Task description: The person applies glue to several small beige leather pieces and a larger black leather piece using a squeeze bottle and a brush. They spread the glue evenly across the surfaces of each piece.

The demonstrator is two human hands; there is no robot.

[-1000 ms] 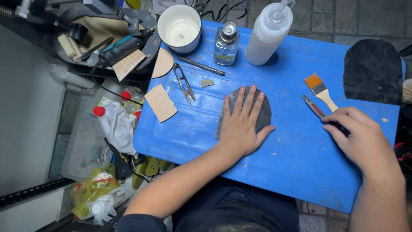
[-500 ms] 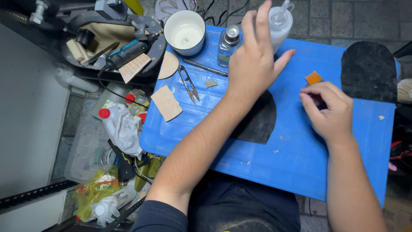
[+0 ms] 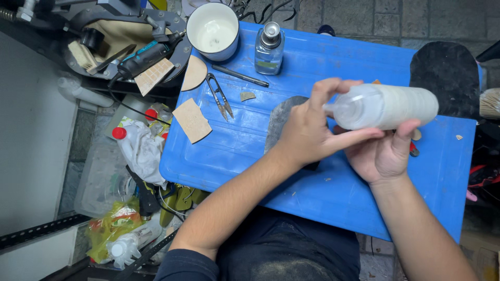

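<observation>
R hand [image 3: 385, 156] grips bottle [image 3: 388, 106] sideways, L hand [image 3: 307, 132] pinching nozzle; cap loosens → prob spills on tabletop [image 3: 323, 198].

Left hand [image 3: 307, 132] covers the bottle's [image 3: 388, 106] nozzle — hands hide most of the dark sole [image 3: 281, 117].

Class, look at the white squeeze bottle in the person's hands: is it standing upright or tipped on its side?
Tipped on its side. The white squeeze bottle lies level above the blue board, nozzle towards the left hand, body resting in the right hand.
</observation>
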